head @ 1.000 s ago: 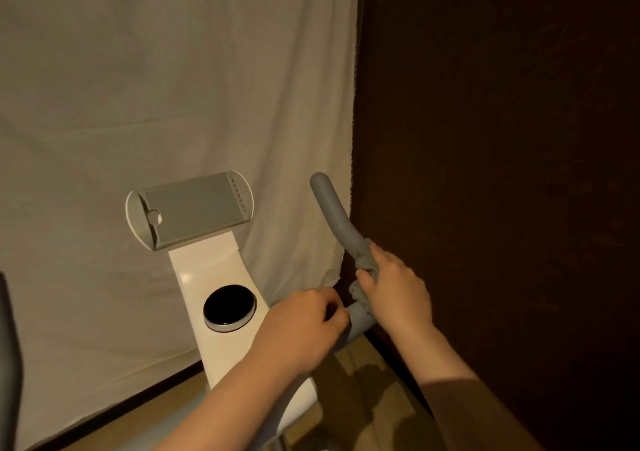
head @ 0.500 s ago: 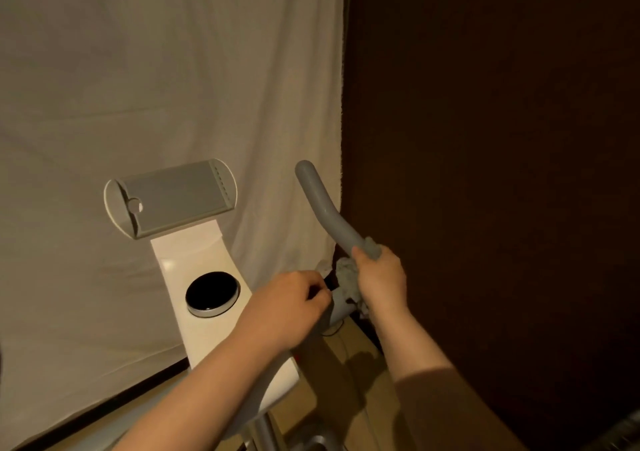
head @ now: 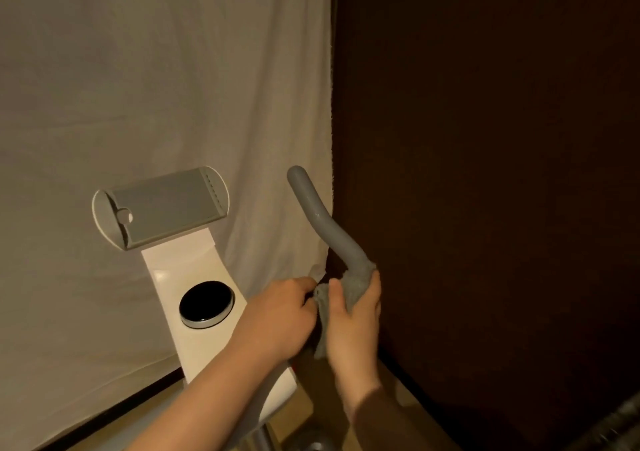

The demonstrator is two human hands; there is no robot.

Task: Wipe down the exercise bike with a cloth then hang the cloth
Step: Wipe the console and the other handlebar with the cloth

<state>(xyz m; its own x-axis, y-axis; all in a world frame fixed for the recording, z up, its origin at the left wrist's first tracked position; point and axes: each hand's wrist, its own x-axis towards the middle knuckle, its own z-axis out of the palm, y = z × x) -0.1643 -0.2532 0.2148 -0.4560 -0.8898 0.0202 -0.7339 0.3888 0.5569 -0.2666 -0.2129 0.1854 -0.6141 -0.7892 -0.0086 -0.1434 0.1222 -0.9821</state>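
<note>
The exercise bike has a white console column [head: 194, 270] with a round black dial [head: 206, 304] and a grey tablet holder [head: 162, 208] on top. Its grey right handlebar [head: 320, 220] curves up beside the curtain edge. A grey cloth [head: 356, 279] is wrapped round the lower part of that handlebar. My right hand [head: 353, 319] grips the cloth around the bar. My left hand [head: 277, 315] sits just left of it, fingers curled, pinching a loose end of the cloth. The bar under the hands is hidden.
A pale curtain [head: 156, 87] hangs behind the bike. A dark brown wall [head: 485, 173] fills the right side, close to the handlebar. Wooden floor [head: 408, 398] shows below, with the bike's metal post [head: 259, 436] at the bottom.
My right hand with the cloth has slid down the handlebar, baring more of the bar above it. My left hand stayed close beside it. The view shifted slightly.
</note>
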